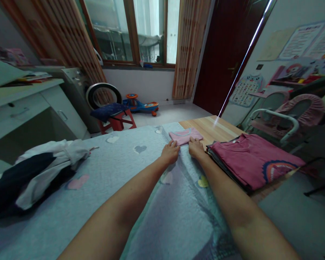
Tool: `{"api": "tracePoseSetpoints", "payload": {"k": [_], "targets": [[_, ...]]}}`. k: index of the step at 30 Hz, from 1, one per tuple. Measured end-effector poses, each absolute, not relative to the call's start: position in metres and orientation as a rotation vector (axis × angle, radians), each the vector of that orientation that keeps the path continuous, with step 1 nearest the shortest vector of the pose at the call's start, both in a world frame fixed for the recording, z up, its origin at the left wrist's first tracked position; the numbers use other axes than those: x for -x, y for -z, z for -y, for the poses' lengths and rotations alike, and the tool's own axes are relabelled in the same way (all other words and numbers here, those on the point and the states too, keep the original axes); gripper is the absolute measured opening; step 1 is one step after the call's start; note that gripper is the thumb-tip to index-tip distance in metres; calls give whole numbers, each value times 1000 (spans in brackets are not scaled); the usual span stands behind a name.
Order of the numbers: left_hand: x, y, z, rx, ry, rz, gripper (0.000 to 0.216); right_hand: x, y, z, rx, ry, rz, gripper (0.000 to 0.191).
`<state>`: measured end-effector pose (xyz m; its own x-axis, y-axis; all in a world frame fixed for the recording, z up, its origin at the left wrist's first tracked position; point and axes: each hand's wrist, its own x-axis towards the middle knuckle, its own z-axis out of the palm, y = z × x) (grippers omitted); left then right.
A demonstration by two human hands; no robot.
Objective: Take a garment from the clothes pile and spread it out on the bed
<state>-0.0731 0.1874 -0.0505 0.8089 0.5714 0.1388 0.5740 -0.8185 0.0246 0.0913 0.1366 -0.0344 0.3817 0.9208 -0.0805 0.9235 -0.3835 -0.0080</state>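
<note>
A small folded pink shirt (pixel 186 135) with a pale neckline lies flat, partly on the quilt and partly on the wooden board. At its near left corner, my left hand (pixel 170 152) rests with fingers a little apart, touching the edge. My right hand (pixel 196 148) lays its spread fingers on the near right part of the shirt. The quilt (pixel 141 169) under my arms is light blue with heart patches. Just right of my right hand is a stack of folded clothes topped by a dark pink T-shirt (pixel 241 155) with a blue and orange print.
A heap of white and dark clothes (pixel 51 162) lies on the quilt at left. Beyond stand a red stool (pixel 117 122) with a dark blue cloth (pixel 108 111), a blue ride-on toy (pixel 141 104), and an open front-loading washing machine (pixel 78 81). A white desk (pixel 29 108) is at left.
</note>
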Motion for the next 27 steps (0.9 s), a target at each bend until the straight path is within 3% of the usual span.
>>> {"api": "tracePoseSetpoints", "payload": {"k": [14, 27], "targets": [[70, 41, -176, 3081, 286, 918, 53, -91, 20, -130, -2515, -45, -1690, 53], [91, 48, -148, 3051, 310, 891, 48, -71, 13, -101, -2432, -89, -1717, 46]]}}
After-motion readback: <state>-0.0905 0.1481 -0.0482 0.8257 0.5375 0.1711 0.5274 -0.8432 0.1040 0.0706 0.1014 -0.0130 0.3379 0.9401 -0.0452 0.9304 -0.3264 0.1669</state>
